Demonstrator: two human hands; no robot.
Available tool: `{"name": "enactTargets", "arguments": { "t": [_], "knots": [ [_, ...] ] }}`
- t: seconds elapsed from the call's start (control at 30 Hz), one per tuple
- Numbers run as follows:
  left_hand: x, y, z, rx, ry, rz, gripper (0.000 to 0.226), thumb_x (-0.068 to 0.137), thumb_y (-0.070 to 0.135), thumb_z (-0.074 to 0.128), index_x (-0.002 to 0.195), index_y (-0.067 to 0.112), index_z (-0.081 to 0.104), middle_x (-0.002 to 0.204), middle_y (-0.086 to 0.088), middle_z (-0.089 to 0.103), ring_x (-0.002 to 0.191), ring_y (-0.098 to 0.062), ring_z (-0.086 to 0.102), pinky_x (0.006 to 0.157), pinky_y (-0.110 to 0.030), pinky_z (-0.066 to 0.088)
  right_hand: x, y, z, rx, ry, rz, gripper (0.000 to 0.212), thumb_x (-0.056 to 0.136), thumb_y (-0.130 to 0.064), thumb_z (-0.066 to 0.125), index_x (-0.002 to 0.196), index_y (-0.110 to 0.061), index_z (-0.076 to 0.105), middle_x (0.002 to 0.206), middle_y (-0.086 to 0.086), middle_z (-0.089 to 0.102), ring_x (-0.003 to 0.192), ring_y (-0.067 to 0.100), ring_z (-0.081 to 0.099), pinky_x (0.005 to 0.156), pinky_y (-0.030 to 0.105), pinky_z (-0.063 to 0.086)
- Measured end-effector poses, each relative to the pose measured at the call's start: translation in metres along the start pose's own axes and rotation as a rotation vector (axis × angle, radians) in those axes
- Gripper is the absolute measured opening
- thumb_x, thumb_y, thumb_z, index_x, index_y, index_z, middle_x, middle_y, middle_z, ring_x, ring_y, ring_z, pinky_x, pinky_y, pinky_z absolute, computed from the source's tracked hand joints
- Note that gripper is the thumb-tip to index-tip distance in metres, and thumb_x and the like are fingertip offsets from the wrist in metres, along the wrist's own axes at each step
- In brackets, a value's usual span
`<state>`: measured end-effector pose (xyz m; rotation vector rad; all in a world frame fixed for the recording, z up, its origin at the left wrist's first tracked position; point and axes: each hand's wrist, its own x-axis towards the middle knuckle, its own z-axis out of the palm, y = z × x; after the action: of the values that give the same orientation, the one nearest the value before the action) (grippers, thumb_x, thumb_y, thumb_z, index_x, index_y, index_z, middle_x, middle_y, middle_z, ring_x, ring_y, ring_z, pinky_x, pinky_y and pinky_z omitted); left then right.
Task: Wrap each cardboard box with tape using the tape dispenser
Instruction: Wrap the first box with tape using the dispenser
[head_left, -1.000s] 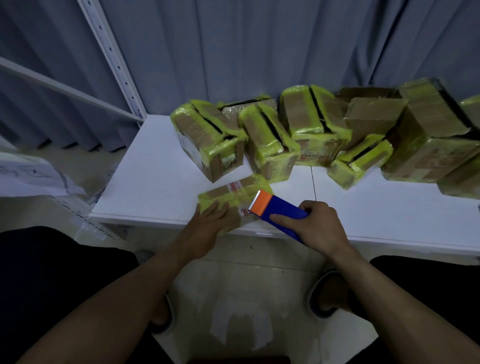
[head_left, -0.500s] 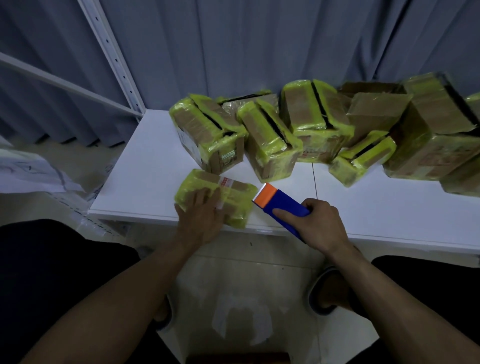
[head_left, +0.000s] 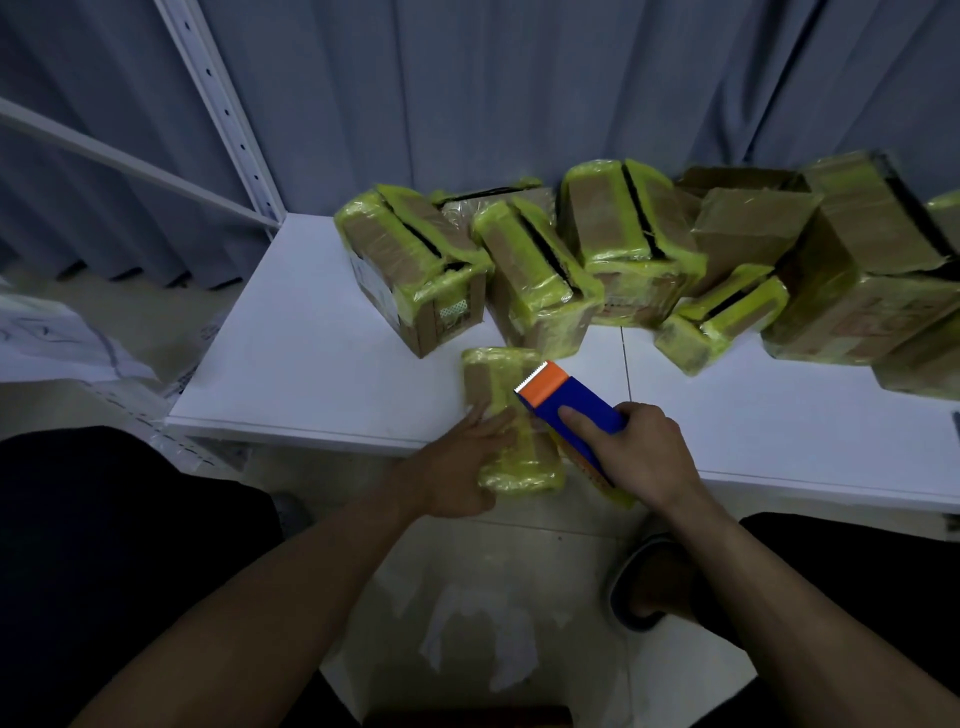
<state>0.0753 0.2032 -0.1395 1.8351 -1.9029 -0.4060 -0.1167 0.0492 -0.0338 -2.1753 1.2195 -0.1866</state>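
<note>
Flat-fingered left hand (head_left: 457, 475) has turned the box (head_left: 496, 400) end-on over the table (head_left: 311, 364) edge; right hand (head_left: 647, 460), fingers curled, holds the dispenser (head_left: 569, 397) ready.

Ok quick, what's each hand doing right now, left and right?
Left hand: open, straight fingers pressing on the small taped box.
Right hand: closed, gripping the blue tape dispenser.

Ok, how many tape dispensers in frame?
1: the blue tape dispenser in the right hand, by the small box the left hand rests on at the table's front edge. Another could hide behind the pile.
</note>
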Motion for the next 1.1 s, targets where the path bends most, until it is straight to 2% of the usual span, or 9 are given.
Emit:
{"name": "enactTargets", "arguments": {
  "t": [0.17,0.23,0.3,0.37,0.63,0.77,0.93,1.03,1.1],
  "knots": [
    [-0.006,0.005,-0.010,0.006,0.068,-0.122,0.077,0.081,0.026,0.072,0.150,0.018,0.038,0.160,0.002,0.020,0.149,-0.020,0.003,0.120,-0.027,0.001,0.001,0.003,-0.002,0.045,-0.039,0.027,0.059,0.085,-0.071,0.065,0.079,-0.012,0.066,0.073,0.002,0.068,0.069,0.014,0.066,0.062,0.032,0.052],
    [-0.011,0.005,-0.013,0.062,0.093,-0.157,0.071,0.080,0.040,0.066,0.146,0.020,0.047,0.158,0.003,0.031,0.148,-0.021,0.015,0.118,-0.036,0.025,0.000,0.004,-0.003,0.043,-0.072,0.039,0.059,0.087,-0.070,0.062,0.082,-0.012,0.065,0.076,0.002,0.068,0.070,0.014,0.066,0.060,0.030,0.051],
    [-0.015,0.009,-0.019,0.154,0.107,-0.192,0.072,0.073,0.053,0.061,0.140,0.027,0.055,0.153,0.007,0.043,0.145,-0.022,0.030,0.095,-0.041,0.050,-0.001,0.004,-0.003,0.037,-0.105,0.045,0.056,0.090,-0.069,0.059,0.085,-0.013,0.062,0.078,0.001,0.066,0.071,0.012,0.064,0.056,0.026,0.043],
    [-0.021,0.016,-0.021,0.208,0.107,-0.201,0.072,0.068,0.055,0.065,0.136,0.032,0.058,0.149,0.013,0.047,0.141,-0.021,0.038,0.077,-0.036,0.056,-0.003,0.005,-0.001,0.030,-0.125,0.038,0.054,0.093,-0.068,0.056,0.088,-0.014,0.059,0.081,-0.002,0.064,0.072,0.010,0.062,0.056,0.024,0.040],
    [-0.019,-0.005,-0.033,0.221,0.028,-0.371,0.077,0.079,0.047,0.062,0.149,0.022,0.043,0.160,0.004,0.031,0.148,-0.032,0.025,0.103,-0.052,0.047,-0.003,0.003,0.002,0.056,-0.173,0.010,0.054,0.091,-0.071,0.055,0.094,-0.017,0.058,0.087,-0.001,0.067,0.078,0.012,0.065,0.061,0.025,0.045],
    [-0.009,-0.011,-0.039,0.006,-0.107,-0.381,0.083,0.091,0.012,0.062,0.156,0.011,0.010,0.161,0.005,0.000,0.151,-0.034,-0.004,0.122,-0.046,0.016,-0.004,-0.002,0.004,0.065,-0.199,0.006,0.052,0.091,-0.069,0.057,0.094,-0.017,0.059,0.089,-0.001,0.068,0.078,0.012,0.065,0.063,0.026,0.047],
    [-0.008,-0.011,-0.036,-0.017,-0.094,-0.394,0.087,0.089,-0.001,0.063,0.157,0.021,0.012,0.162,0.006,-0.001,0.150,-0.029,-0.012,0.121,-0.041,0.009,-0.010,-0.011,0.001,0.048,-0.219,0.003,0.056,0.080,-0.074,0.067,0.098,-0.021,0.061,0.089,-0.007,0.067,0.077,0.005,0.065,0.059,0.020,0.047],
    [-0.016,0.012,-0.035,-0.134,0.203,-0.387,0.076,0.083,-0.005,0.069,0.147,0.023,0.040,0.154,0.005,0.032,0.147,-0.015,0.017,0.118,-0.033,0.018,-0.016,-0.013,-0.002,0.053,-0.242,-0.029,0.060,0.072,-0.076,0.072,0.099,-0.024,0.062,0.088,-0.011,0.067,0.076,0.003,0.066,0.057,0.015,0.044],
    [-0.015,0.041,-0.046,-0.414,0.500,-0.591,0.043,0.088,0.003,0.069,0.127,0.019,0.064,0.131,0.006,0.058,0.124,-0.008,0.052,0.108,-0.026,0.040,-0.019,-0.014,-0.002,0.062,-0.257,-0.071,0.055,0.070,-0.072,0.076,0.094,-0.024,0.063,0.085,-0.010,0.067,0.074,0.004,0.066,0.057,0.015,0.044]
  ]
}}
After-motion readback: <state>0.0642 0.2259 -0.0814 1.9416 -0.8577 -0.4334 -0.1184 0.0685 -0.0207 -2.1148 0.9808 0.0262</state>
